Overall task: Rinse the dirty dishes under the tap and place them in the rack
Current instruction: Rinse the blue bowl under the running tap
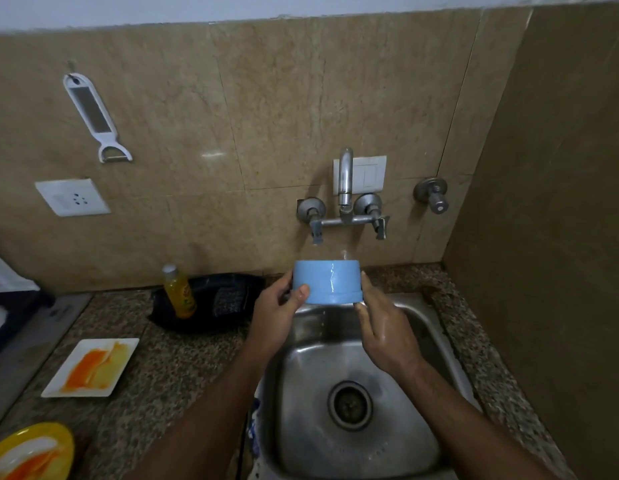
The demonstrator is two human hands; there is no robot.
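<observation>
while water runs over it, a blue bowl (328,281) is held upside down above the sink (353,393).
under the tap (345,178), the left hand (279,315) pinches the bowl's left edge with thumb and curled fingers; the right hand (387,336) presses straight fingers on its right side. on the counter (183,358), a stained white plate (91,368), a yellow plate (31,452).

The bowl (328,281) is above the back edge of the sink (398,441), under the tap (345,181) on the wall. The left hand (279,308) holds its left side, the right hand (384,327) is at its right. On the desk (183,362) left of the sink lie a square plate (90,368) and, nearer, a round plate (31,452). A bottle (179,292) stands behind them in a tray (211,299).
</observation>
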